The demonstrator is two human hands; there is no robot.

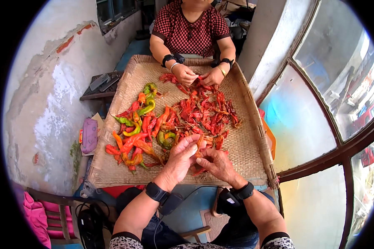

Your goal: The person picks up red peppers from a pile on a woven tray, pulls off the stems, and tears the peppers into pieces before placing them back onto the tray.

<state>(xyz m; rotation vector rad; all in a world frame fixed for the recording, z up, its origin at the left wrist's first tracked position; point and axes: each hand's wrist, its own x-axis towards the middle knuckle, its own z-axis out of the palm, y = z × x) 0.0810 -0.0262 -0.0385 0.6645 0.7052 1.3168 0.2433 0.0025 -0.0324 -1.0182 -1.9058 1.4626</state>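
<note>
Pepper (200,148): pinched between left hand (179,157) and right hand (218,164) | fingers: clamped on it, both sides | beneath: woven tray (250,159)

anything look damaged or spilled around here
The wall on the left looks damaged: its surface is broken high up, baring red brick, with uneven pale patches lower down. The peppers lie loosely piled but inside the tray; I see none spilled over its edge.
</note>
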